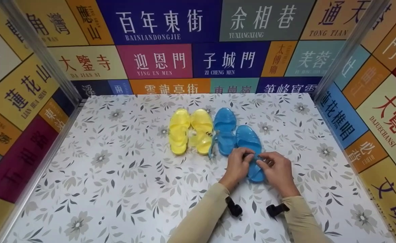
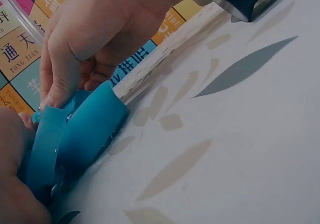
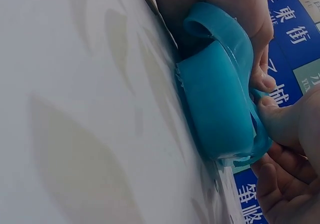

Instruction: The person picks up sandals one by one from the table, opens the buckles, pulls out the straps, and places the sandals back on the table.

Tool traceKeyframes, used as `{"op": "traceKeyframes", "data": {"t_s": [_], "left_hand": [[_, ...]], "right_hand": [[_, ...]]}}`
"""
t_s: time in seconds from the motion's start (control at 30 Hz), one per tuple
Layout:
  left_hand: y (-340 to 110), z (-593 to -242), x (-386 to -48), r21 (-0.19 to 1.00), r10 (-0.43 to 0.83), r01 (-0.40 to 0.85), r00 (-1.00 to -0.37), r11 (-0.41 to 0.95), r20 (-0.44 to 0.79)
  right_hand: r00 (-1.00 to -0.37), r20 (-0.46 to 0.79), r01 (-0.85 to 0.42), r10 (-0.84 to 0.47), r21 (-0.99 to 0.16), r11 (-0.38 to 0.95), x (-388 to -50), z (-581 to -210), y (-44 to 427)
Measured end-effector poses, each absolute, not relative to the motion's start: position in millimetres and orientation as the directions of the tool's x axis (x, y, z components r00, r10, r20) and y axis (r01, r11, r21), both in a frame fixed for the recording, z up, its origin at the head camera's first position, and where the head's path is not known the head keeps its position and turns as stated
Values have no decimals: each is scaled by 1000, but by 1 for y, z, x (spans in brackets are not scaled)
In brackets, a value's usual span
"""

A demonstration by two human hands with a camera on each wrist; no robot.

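Note:
Two translucent blue jelly sandals lie side by side, toes pointing away. Both hands are on the nearer, right-hand blue sandal [image 1: 248,136], at its ankle strap [image 3: 242,49]. From its left side, my left hand [image 1: 237,166] pinches the strap. On the other side my right hand [image 1: 279,170] pinches the strap with thumb and fingertips [image 2: 57,92]. The fingertips of both hands nearly meet over the sandal; the exact fastening between them is hidden. The other blue sandal [image 1: 225,118] lies just left and farther back, its strap [image 1: 212,146] hanging loose at the side.
A pair of yellow jelly sandals [image 1: 179,118] stands left of the blue ones, close together. The white table [image 1: 117,195] has a grey floral print. Panels with colourful lettered signs [image 1: 161,60] rise at the back and both sides.

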State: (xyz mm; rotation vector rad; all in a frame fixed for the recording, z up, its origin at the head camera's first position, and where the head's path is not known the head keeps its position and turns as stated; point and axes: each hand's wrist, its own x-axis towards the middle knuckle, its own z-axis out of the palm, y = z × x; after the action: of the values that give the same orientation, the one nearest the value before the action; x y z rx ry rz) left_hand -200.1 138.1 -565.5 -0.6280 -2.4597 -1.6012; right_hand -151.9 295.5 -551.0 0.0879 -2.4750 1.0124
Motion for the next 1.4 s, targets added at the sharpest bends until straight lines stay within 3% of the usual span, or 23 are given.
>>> {"op": "traceKeyframes", "data": {"t_s": [0.3, 0.83, 1.4], "left_hand": [[137, -564, -202, 819, 376, 454, -869, 352, 321], [140, -560, -202, 879, 299, 322, -929, 351, 220], [139, -556, -205, 832, 360, 407, -892, 376, 273]], "right_hand": [[-880, 465, -244, 101, -624, 742, -153, -552, 295], [-881, 463, -256, 93, -635, 729, -153, -553, 295], [-878, 472, -273, 75, -625, 732, -154, -552, 295]]}}
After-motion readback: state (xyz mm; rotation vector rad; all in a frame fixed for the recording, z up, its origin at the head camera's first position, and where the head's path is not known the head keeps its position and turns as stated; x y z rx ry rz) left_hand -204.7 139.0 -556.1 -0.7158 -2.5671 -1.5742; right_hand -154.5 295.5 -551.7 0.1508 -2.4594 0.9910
